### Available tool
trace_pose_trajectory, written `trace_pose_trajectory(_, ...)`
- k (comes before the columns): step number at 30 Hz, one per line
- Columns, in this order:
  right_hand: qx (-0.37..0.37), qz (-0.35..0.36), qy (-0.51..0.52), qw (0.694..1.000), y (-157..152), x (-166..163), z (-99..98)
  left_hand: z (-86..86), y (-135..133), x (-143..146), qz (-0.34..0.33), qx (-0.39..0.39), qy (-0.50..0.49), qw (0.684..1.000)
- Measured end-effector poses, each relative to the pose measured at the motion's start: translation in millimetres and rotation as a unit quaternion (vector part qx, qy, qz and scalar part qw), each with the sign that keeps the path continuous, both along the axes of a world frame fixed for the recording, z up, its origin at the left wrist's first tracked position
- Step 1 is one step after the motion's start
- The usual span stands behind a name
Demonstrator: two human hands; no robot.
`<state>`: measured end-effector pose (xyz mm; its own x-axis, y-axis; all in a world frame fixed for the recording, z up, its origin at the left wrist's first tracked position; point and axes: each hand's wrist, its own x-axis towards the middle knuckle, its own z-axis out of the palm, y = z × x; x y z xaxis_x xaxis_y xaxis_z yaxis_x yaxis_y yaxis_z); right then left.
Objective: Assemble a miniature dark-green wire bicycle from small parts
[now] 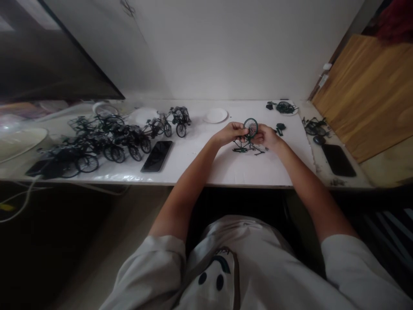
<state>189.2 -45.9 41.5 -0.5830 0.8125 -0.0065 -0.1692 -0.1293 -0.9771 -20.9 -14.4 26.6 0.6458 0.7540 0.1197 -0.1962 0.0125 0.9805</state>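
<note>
My left hand (232,133) and my right hand (265,135) are raised a little over the white table, close together. Between them stands a small spoked toy bicycle wheel (251,126) with a dark green rim, which the fingers of both hands grip from either side. Just below the hands is a dark green miniature bicycle frame (248,149); whether it rests on the table or hangs from the fingers I cannot tell. Small dark green parts (280,128) lie right of my right hand. The fingertips of the right hand are partly hidden behind the wheel.
Many assembled miniature bicycles (112,140) crowd the left side, beside a phone (157,156). White plates (216,115) stand at the back. More wheels (285,107) sit back right, with frames (316,126) and a dark flat object (338,160) beyond the white sheet. A wooden board (371,94) leans at right.
</note>
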Motion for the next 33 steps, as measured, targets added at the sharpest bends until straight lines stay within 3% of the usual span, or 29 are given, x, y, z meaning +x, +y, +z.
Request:
trace_pose_trajectory(17,0.056,-0.018,-0.019,0.998,-5.9,-5.2,2.5,-6.1,5.1,-1.1,-0.022,0.025,0.019,0.999)
trace_pose_trajectory(25,-0.039,-0.028,-0.016,0.999,0.1,-4.5,-0.6,-4.8,3.5,-1.1,-0.015,0.013,0.011,1.000)
trace_pose_trajectory(33,0.010,-0.006,-0.012,1.000,-1.3,0.3,0.8,-4.9,3.4,-2.3,-0.022,0.014,0.000,1.000)
